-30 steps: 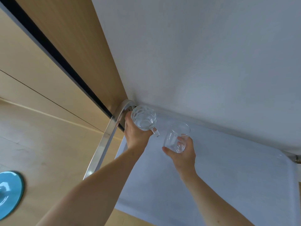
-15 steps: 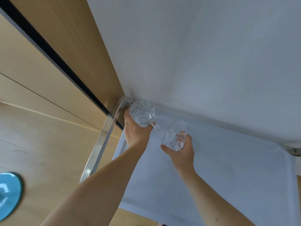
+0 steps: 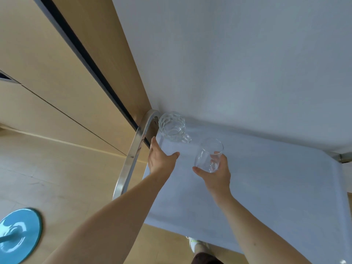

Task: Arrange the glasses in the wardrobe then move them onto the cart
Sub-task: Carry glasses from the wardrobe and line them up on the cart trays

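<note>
Blue round base (image 3: 18,235) on pale wood floor (image 3: 57,178), far left. Wood wardrobe panels (image 3: 47,73) behind, dark gap between. Chrome cart handle (image 3: 133,157). Left hand (image 3: 162,161) spread, empty, just below faceted handled glass (image 3: 172,127) standing at cart's far-left corner. Right hand (image 3: 215,172) grips plain tumbler (image 3: 208,155), tilted, above white cart top (image 3: 266,197). White wall (image 3: 247,63) behind.

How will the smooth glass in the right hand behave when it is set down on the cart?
The smooth glass looks thin-walled, so probably fragile. Its plain sides may slip in the right hand. It seems tall and narrow, so it might tip.
</note>
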